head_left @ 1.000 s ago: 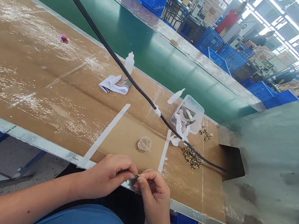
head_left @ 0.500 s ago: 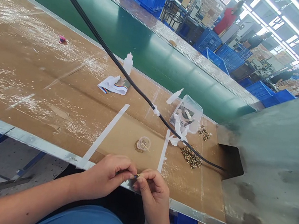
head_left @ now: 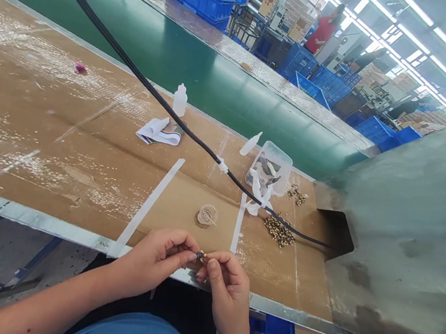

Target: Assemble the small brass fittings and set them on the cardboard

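My left hand (head_left: 159,257) and my right hand (head_left: 230,283) meet over the table's front edge. Thumb and fingers of both pinch one small gold-coloured metal piece (head_left: 201,255) with a dark bluish part; its exact kind is too small to make out. Just beyond them, a small clear cup (head_left: 207,214) with a thin stick in it stands on a cardboard sheet (head_left: 177,199) edged by white tape. To the right lies a pile of similar small gold-coloured pieces (head_left: 279,231), with a smaller heap (head_left: 297,195) behind it.
A black cable (head_left: 147,83) crosses over the table. Behind are a clear plastic box (head_left: 285,167) with tools and tissue, two white bottles (head_left: 179,101), and a folded striped ribbon (head_left: 159,132). A metal panel (head_left: 404,229) rises at right. A person in red (head_left: 321,33) stands far off.
More of the small piece shows between my fingertips, and it sits at a different angle. Both hands keep their pinch. The whole view has shifted slightly.
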`<state>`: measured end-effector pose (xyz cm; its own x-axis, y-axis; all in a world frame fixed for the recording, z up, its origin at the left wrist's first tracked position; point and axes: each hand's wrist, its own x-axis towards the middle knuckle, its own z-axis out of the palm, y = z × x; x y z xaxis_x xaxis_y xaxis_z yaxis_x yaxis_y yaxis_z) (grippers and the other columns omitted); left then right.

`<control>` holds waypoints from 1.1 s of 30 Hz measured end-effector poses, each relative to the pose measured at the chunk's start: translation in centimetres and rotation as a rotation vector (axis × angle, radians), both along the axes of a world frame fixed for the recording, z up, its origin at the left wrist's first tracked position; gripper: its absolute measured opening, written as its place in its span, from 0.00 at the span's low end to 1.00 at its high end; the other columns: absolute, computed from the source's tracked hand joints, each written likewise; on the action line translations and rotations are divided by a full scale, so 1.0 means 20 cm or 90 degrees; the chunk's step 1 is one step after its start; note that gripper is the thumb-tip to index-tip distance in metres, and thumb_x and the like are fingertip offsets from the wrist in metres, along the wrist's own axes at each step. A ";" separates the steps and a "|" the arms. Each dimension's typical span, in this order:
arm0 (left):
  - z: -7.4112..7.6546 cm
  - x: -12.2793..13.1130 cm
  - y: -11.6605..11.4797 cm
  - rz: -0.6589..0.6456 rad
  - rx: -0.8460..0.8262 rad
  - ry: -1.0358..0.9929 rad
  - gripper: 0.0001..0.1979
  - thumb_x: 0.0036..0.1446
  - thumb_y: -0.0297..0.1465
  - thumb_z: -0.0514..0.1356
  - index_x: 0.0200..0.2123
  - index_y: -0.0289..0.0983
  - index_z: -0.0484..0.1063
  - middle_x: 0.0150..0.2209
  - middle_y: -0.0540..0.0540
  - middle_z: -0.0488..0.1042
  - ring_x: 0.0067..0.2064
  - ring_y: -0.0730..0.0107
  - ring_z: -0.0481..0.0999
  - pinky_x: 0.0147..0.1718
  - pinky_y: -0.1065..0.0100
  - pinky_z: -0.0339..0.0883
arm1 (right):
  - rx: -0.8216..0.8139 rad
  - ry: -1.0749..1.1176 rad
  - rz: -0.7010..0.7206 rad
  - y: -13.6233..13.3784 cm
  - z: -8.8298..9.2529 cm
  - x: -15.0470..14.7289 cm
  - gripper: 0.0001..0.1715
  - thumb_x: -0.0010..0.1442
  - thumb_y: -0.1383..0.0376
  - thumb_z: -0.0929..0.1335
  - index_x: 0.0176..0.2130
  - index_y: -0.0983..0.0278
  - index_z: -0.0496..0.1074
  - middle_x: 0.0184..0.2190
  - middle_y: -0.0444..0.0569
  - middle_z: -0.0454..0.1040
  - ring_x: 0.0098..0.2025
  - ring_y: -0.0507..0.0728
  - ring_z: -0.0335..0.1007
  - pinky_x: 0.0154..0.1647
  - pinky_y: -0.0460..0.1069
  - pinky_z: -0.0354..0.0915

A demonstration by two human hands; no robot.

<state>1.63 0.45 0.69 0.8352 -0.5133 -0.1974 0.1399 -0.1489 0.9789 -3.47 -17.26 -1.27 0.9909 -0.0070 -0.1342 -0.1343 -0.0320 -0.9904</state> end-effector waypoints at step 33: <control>0.01 -0.03 -0.04 -0.003 -0.095 0.273 0.15 0.57 0.41 0.58 0.32 0.33 0.67 0.27 0.50 0.70 0.25 0.76 0.68 0.22 0.75 0.62 | -0.069 -0.011 0.006 0.04 0.01 0.03 0.12 0.62 0.58 0.66 0.33 0.65 0.71 0.27 0.48 0.71 0.29 0.53 0.67 0.30 0.47 0.64</control>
